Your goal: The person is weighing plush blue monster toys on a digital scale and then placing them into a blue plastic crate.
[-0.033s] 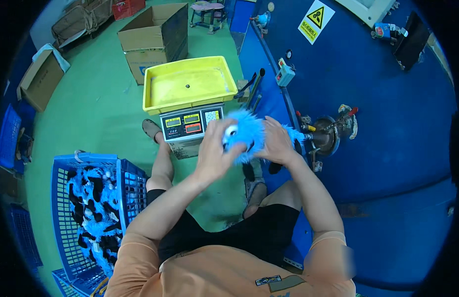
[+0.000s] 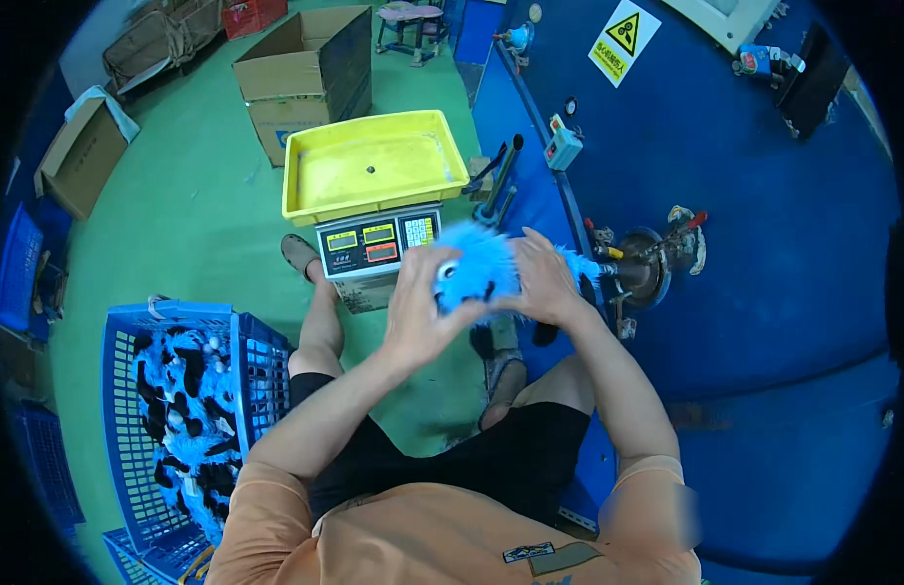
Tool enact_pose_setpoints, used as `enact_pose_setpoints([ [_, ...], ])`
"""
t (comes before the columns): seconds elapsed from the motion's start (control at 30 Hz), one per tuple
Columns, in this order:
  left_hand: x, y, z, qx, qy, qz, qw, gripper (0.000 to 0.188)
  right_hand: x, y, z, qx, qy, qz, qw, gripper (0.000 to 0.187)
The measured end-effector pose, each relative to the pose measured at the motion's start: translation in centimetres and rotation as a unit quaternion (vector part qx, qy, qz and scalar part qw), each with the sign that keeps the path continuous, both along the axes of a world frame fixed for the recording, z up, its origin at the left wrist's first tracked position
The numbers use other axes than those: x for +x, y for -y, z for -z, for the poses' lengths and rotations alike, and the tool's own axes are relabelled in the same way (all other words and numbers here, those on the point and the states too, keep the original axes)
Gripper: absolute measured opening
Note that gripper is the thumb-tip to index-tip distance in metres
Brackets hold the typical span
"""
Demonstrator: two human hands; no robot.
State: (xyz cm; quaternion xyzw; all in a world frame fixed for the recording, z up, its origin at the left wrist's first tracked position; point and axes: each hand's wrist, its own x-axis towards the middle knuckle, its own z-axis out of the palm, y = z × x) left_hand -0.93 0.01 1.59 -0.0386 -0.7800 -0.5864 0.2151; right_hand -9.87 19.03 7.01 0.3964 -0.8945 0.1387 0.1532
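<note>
- Where the view starts at the far left, a blue plastic lattice crate (image 2: 252, 375) stands on the green floor (image 2: 189, 214), filled nearly to the rim with shaggy blue-and-black plush pieces (image 2: 184, 409); judging by that heap, many pieces are still waiting to be handled.
- Further back, open brown cardboard boxes (image 2: 311, 73) sit on the floor, their flaps up and their walls stiff and matte.
- Ahead of the knees, a weighing scale (image 2: 379, 239) with a grey keypad front carries a shallow yellow plastic tray (image 2: 369, 166), smooth, rectangular and holding no toy, so weighing looks not yet done for the piece in hand.
- Left hand (image 2: 418, 312) is curled around the near side of a blue fluffy toy (image 2: 476, 268), fingers spread, so this grip holds the toy.
- The toy is raised in the air between both hands, just beside the scale's front and close to the machine; its fur is long, soft and bright blue, with a small pale eye and dark marks showing.
- Right hand (image 2: 545, 283) is laid over the toy's far side, grip closed on the fur.
- At the right, a blue painted metal machine (image 2: 764, 244) has a round metal nozzle fitting (image 2: 642, 268); blue fur stretches toward it.
</note>
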Motion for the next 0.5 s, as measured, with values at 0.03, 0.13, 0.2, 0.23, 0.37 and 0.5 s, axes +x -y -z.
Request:
enact_pose_setpoints([
  [0.03,1.2,-0.4,0.2,-0.045,-0.003,-0.023,0.999,0.048,-0.2,0.2,0.2,-0.04,-0.029,-0.043,0.998,0.034],
  [0.13,0.8,-2.2,1.9,0.144,0.06,-0.054,0.986,0.061,-0.7,1.0,1.6,-0.009,0.017,0.054,0.998,0.029],
  [0.2,-1.5,-4.8,3.3,0.164,0.016,-0.027,0.986,0.059,-1.5,-0.3,2.2,-0.052,-0.011,0.106,0.993,0.028],
  [0.23,-2.2,-4.9,3.8,0.18,0.011,0.017,0.983,0.057,-1.8,-0.6,2.7,-0.121,-0.064,0.15,0.979,0.028],
  [0.37,-3.6,-5.0,3.8,0.151,0.035,0.009,0.988,0.048,-2.6,-2.9,3.3,-0.093,-0.07,0.157,0.981,0.028],
  [0.5,-3.6,-6.3,1.2,0.162,0.061,0.006,0.985,0.042,-2.7,-4.6,1.5,-0.086,-0.053,0.178,0.979,0.027],
])
